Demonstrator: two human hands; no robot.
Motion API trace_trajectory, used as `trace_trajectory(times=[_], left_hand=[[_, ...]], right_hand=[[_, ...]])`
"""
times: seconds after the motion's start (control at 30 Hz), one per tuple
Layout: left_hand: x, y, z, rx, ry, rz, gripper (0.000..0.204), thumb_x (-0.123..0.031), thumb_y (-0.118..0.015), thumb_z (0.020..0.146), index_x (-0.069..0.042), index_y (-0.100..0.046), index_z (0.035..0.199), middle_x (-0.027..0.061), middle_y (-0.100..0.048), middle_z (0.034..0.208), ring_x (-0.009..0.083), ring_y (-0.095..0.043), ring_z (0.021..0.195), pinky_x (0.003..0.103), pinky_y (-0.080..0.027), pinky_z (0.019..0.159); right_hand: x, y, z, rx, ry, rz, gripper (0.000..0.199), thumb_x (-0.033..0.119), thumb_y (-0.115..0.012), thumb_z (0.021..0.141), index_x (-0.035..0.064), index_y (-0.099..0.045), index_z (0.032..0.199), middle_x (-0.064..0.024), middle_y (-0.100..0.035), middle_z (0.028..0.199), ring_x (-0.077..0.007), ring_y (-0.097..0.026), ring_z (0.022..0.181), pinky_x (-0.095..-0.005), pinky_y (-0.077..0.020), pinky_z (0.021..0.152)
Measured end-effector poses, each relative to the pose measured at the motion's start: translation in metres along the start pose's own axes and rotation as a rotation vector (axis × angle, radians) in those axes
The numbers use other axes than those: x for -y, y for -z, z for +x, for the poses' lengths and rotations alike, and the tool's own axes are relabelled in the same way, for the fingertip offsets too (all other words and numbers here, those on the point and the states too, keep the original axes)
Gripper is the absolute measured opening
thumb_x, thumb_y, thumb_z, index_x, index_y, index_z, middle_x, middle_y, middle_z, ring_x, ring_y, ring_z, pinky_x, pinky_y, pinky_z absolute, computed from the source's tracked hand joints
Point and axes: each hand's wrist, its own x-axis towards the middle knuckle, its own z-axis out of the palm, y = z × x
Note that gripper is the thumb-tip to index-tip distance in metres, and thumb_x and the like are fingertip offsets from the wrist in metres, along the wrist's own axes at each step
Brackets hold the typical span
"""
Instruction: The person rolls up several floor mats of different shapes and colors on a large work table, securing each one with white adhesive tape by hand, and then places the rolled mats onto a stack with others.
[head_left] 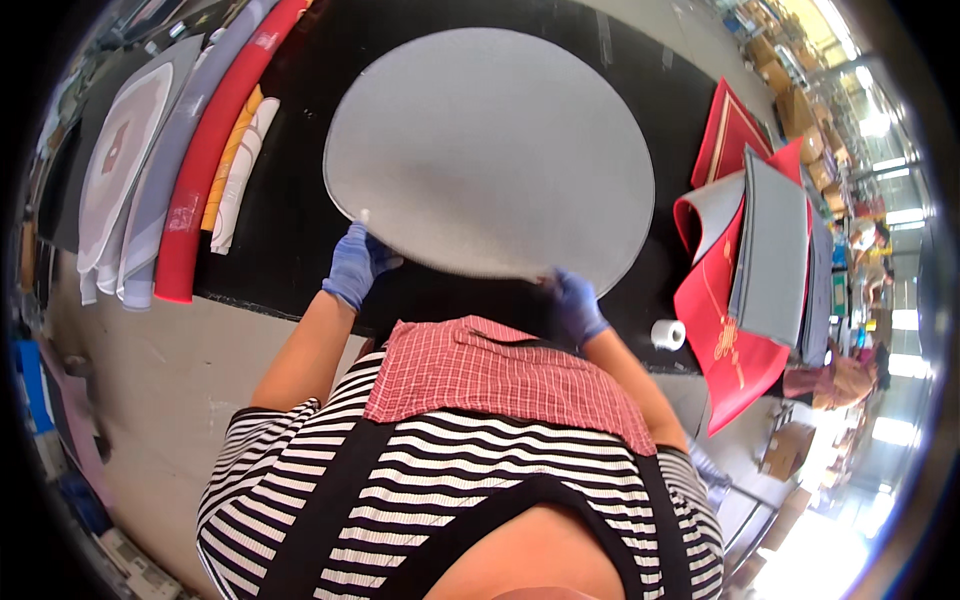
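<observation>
A large round grey mat (490,150) lies on the black table (300,200), its plain grey face up and its near edge raised a little. My left hand (357,268), in a blue glove, is closed on the near-left edge, the thumb on top and the other fingers underneath. At the near-right edge, my right hand (578,305) pinches the rim in a matching blue glove. That hand is slightly smeared by motion, and its fingertips are partly hidden.
Rolled mats, including a red roll (190,220) and a yellow roll (230,165), lie at the left beside flat mats (125,150). At the right are red mats (735,330), folded grey mats (770,250) and a white tape roll (668,334). Another person (840,380) is farther right.
</observation>
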Motion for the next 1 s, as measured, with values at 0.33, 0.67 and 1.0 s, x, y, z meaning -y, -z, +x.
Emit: trace_trajectory(times=[0.33,0.67,1.0], left_hand=[[0.043,-0.108,0.032,0.367,-1.429,2.092,0.089,-0.041,-0.075,0.08,-0.02,-0.033,0.156,0.0075,-0.025,0.162,0.0298,-0.015,0.154,0.057,-0.007,0.123],[0.05,-0.118,0.054,0.415,-1.18,2.229,0.07,-0.041,-0.072,0.083,-0.015,-0.049,0.143,0.0076,-0.056,0.137,0.0248,-0.05,0.129,0.048,-0.032,0.11],[0.083,-0.071,0.05,0.487,-1.137,2.138,0.045,-0.04,-0.068,0.086,-0.014,-0.062,0.122,0.0075,-0.06,0.119,0.0257,-0.056,0.114,0.044,-0.04,0.097]], right_hand=[[0.005,0.054,0.089,0.287,-0.35,0.355,0.035,0.029,-0.067,0.095,-0.0005,-0.072,0.114,-0.0043,-0.072,0.089,-0.0119,-0.062,0.081,-0.0289,-0.0503,0.08],[0.065,0.022,0.066,-0.083,0.152,-0.565,0.058,0.024,-0.071,0.083,0.0112,-0.057,0.138,-0.0103,-0.062,0.134,-0.0311,-0.056,0.125,-0.0456,-0.0431,0.107],[0.048,-0.059,0.03,-0.076,0.247,-0.497,0.042,0.031,-0.075,0.082,0.0141,-0.064,0.119,-0.0061,-0.067,0.119,-0.0283,-0.062,0.11,-0.0473,-0.0443,0.098]])
